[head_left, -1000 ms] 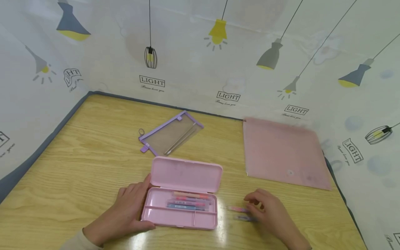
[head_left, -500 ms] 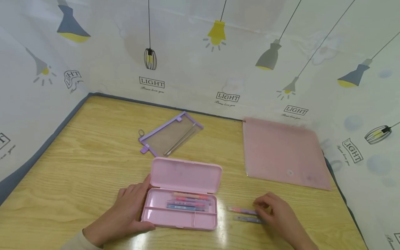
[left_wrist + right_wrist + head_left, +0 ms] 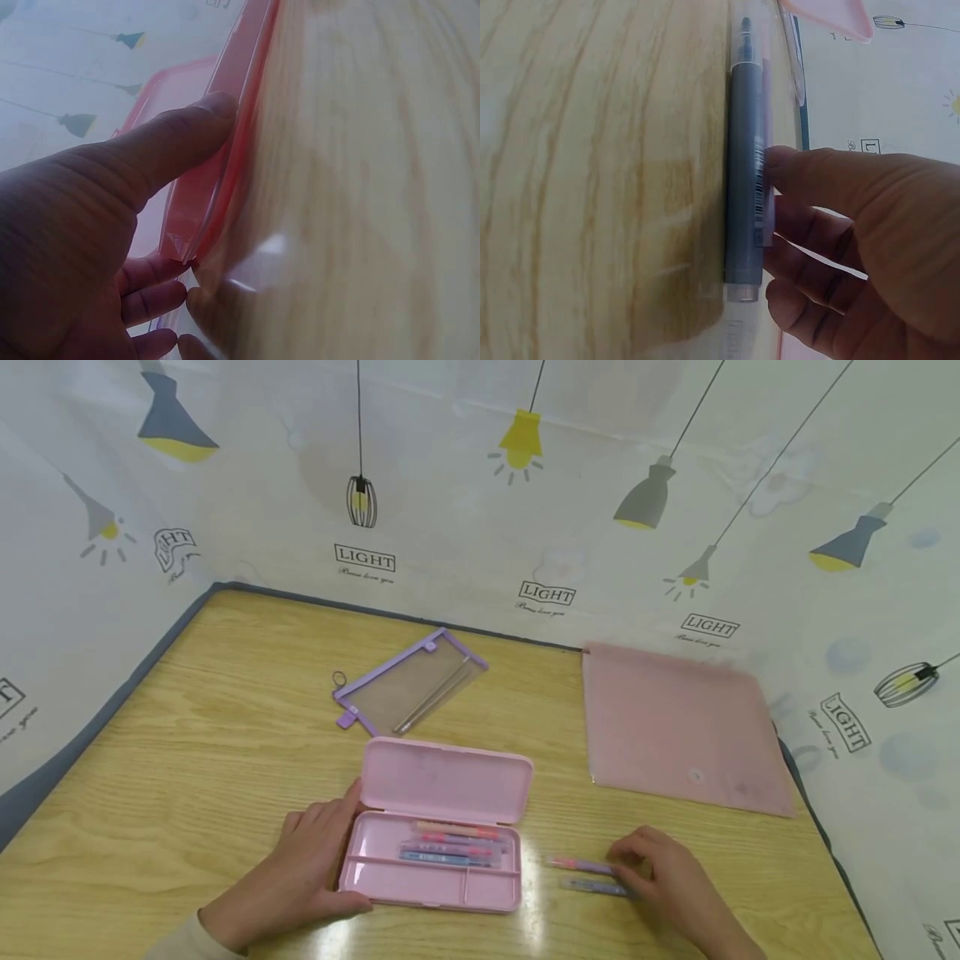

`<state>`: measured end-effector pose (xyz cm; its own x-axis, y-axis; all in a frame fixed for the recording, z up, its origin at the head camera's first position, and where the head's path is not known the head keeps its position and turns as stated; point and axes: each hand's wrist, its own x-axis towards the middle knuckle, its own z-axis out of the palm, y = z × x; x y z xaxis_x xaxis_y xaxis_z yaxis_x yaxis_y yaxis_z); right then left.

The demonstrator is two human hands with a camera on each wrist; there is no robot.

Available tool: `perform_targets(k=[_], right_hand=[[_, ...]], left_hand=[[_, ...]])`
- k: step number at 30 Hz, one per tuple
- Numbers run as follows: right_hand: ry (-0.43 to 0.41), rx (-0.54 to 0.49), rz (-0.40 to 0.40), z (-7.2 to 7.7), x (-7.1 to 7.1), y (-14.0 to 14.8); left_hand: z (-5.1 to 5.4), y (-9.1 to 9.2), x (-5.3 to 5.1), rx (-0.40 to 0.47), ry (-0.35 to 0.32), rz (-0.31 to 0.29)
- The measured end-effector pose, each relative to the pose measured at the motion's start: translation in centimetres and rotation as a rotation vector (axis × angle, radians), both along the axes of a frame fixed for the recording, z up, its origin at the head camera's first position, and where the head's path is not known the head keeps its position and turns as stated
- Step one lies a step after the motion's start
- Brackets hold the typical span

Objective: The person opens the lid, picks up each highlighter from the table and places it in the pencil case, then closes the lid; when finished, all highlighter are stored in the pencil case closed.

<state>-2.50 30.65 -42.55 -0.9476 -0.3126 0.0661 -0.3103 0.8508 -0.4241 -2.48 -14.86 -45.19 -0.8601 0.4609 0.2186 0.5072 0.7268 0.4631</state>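
Observation:
An open pink pencil case (image 3: 397,887) lies on the table with several pens (image 3: 446,858) in its rear compartment. The left hand (image 3: 300,868) grips the case's left end, its thumb (image 3: 202,124) along the near side wall. To the right of the case lie a purple pen with a pink end (image 3: 581,865) and a grey-blue pen (image 3: 596,887), roughly parallel. The right hand (image 3: 671,881) pinches the purple pen's right end between thumb and fingers. In the right wrist view the grey pen (image 3: 744,172) lies in front of the purple one, partly hiding it.
Behind the case lies a clear pouch with purple edging (image 3: 390,668) and thin sticks inside. A pink folder (image 3: 682,727) lies at the back right. A white cloth printed with lamps (image 3: 450,527) hangs around the wooden table (image 3: 225,718).
The right hand has shifted a little to the right and away from over the two loose pens, showing more of them. The left hand and the case stay where they were.

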Motion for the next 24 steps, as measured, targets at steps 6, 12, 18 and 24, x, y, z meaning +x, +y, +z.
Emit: perform_targets(k=[6, 12, 18, 24], right_hand=[[-0.042, 0.033, -0.001, -0.09, -0.03, -0.05], [-0.074, 0.045, -0.022, 0.00, -0.12, -0.09], [-0.062, 0.039, -0.022, 0.08, -0.08, -0.13], [0.005, -0.014, 0.007, 0.50, 0.22, -0.47]], left_hand=[[0.13, 0.02, 0.00, -0.001, -0.015, -0.007], [0.18, 0.09, 0.07, -0.002, -0.009, 0.000], [0.10, 0.08, 0.06, 0.000, -0.016, 0.000], [0.16, 0.07, 0.06, 0.006, -0.024, 0.001]])
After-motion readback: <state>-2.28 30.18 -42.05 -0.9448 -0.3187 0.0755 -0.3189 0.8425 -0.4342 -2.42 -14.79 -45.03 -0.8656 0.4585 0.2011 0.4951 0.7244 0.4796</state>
